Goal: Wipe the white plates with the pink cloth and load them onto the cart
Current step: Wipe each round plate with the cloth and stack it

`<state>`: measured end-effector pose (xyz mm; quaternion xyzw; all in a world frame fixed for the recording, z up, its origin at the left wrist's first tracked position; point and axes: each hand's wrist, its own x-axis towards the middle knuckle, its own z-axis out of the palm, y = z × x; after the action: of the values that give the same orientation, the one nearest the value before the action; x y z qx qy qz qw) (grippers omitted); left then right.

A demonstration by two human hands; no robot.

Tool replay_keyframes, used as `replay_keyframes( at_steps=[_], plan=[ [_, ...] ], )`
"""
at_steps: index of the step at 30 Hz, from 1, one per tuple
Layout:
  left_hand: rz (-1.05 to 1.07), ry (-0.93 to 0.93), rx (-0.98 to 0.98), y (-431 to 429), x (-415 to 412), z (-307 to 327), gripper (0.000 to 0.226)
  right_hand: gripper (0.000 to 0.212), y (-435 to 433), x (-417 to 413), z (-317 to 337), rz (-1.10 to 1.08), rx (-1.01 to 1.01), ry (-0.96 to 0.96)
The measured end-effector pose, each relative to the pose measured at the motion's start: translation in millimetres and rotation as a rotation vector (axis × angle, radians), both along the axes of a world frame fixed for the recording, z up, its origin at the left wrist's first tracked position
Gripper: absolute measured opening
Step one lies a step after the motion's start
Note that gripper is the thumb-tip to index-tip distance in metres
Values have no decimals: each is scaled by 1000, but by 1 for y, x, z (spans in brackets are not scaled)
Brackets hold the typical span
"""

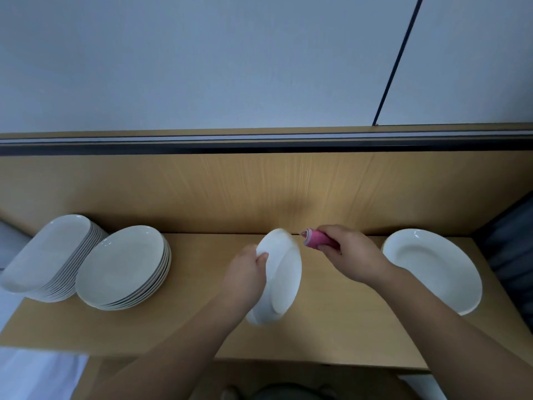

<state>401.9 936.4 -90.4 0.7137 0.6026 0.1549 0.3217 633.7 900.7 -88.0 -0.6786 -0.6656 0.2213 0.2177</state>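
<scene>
gripping tilted white plate [281, 272] in left hand [245, 274]; right hand [350, 254] clutching rolled pink cloth [315, 239].

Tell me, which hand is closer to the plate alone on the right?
Right. The right hand, gripping the pink cloth, is just left of the lone plate; the left hand holds a tilted plate farther left.

plates [285, 272] white | cloth [315, 239] pink | shelf [331, 321] tan wood-grain | wall [202, 62] pale grey

I see glossy white ceramic plates [284, 272], a soft pink cloth [317, 239], and a matt wood-grain laminate tabletop [340, 327].
</scene>
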Motion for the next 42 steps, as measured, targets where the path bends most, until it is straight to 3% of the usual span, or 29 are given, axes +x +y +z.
replay_keyframes(
  at_steps=[3, 7, 9, 15, 23, 34, 42],
  plan=[
    [32, -87, -37, 9, -22, -3, 26, 24, 18, -19, -2, 42, -25, -20],
    [-108, 7, -139, 19, -56, -17, 62, 25, 47, -50, -3, 131, -86, -71],
    [-153, 34, -199, 24, -71, -27, 69, 27, 63, -66, -5, 189, -103, -111],
    [-232, 101, -213, 34, -91, -48, 74, 38, 104, -113, -34, 336, -61, -266],
    [-186, 30, -253, 41, -100, -65, 73, 66, 108, -113, -72, 521, -90, -352],
    [-148, 39, -294, 32, -106, -71, 72, 37, 65, -82, -113, 166, -184, -108],
    [-231, 189, -295, 28, -104, -68, 90, 30, 73, -81, -108, 253, -201, -86]
  ],
)
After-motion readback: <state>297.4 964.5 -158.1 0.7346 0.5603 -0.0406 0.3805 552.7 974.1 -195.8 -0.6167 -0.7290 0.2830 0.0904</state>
